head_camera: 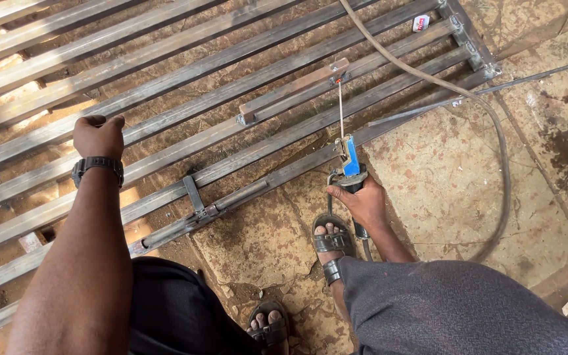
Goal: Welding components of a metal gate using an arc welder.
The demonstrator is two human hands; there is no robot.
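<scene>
Head view: my left hand (pixel 98 136) clenched in fist, knuckles pressing on bar of steel grille (pixel 185 85), wristwatch (pixel 97 165) on wrist. My right hand (pixel 365 202) at 4 o'clock from it, grasping blue electrode holder (pixel 351 164). Welding rod (pixel 340 108) runs from holder toward 12 o'clock, tip touching short crosspiece (pixel 295 90) on grille. Cable (pixel 488 125) loops over concrete floor (pixel 442 190) at 3 o'clock. My sandalled foot (pixel 332 244) just below holder.
</scene>
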